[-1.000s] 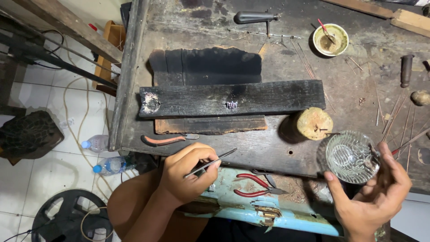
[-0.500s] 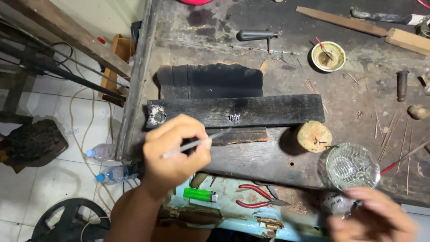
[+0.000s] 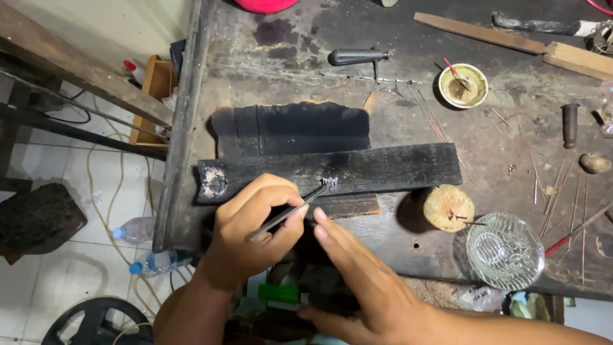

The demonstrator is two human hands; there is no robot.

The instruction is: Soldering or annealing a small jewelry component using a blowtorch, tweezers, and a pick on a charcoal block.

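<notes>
So the left hand (image 3: pixel 258 233) is curled around a pair of thin metal tweezers (image 3: pixel 290 214), pinched between thumb and fingers, with the tips pointing up and to the right onto a tiny silvery piece (image 3: pixel 330 182) sitting on the charred wooden block (image 3: pixel 383 169). That block lies just above both hands, running across the dark workbench (image 3: pixel 511 147). The right hand (image 3: pixel 364 281) is flat and open, nothing in it, fingers stretched toward the block with the fingertips right next to the tweezers and the left thumb. Can't tell if they actually touch the block.

Off to the right of the right hand there's a clear glass dish (image 3: pixel 504 250), and between that and the block a small round yellowish lump (image 3: pixel 448 207). Farther up past the block sits a little bowl (image 3: pixel 463 85) with brownish paste and a red stick in it. Below the left hand, a green lighter (image 3: pixel 279 293) peeks out
</notes>
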